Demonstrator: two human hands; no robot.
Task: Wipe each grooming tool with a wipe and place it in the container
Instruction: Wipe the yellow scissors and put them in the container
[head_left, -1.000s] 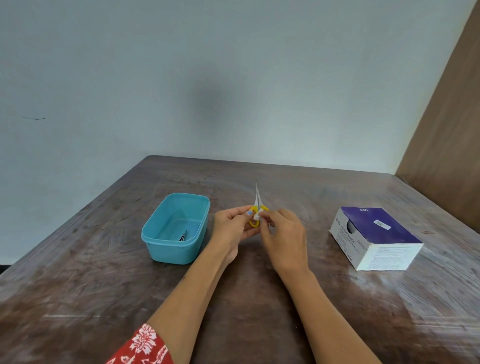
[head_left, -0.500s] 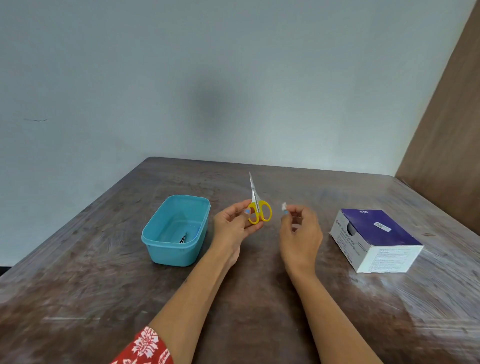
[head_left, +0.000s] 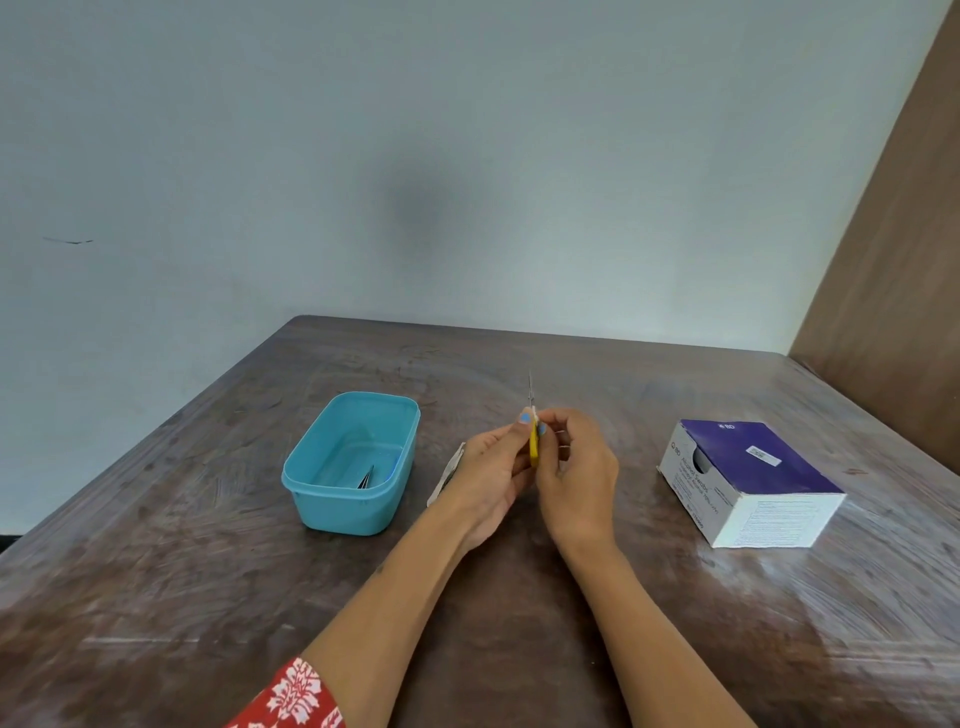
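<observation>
**Head view: both hands meeting on the yellow scissors at mid-table**

Head camera is looking down on a dark, worn wooden table (head_left: 208, 597). Someone is holding a small pair of yellow-handled scissors (head_left: 533, 441) upright above the middle of it, blades pointing away and up, seen edge-on. The left hand (head_left: 485, 475) is gripping the handles, its fingers curled round them, blue-painted nails showing at the top. The right hand (head_left: 576, 467) is pressing in against the scissors from the other side, fingers bent and pinching near the point where handle and blade join; a small bit of white is showing there at the fingertips, which may be the wipe (head_left: 533, 414), though it is too small to say for sure.

A teal plastic container (head_left: 311, 480) is sitting on the table to the left of the hands, near them but apart, with a dark metal tool (head_left: 365, 477) lying inside on its floor. A torn white wrapper (head_left: 445, 475) is lying on the table, partly hidden behind the left hand. A purple and white box of alcohol swabs (head_left: 748, 483) is resting well off to the right. A red patterned sleeve (head_left: 296, 696) is showing at the bottom edge.
</observation>
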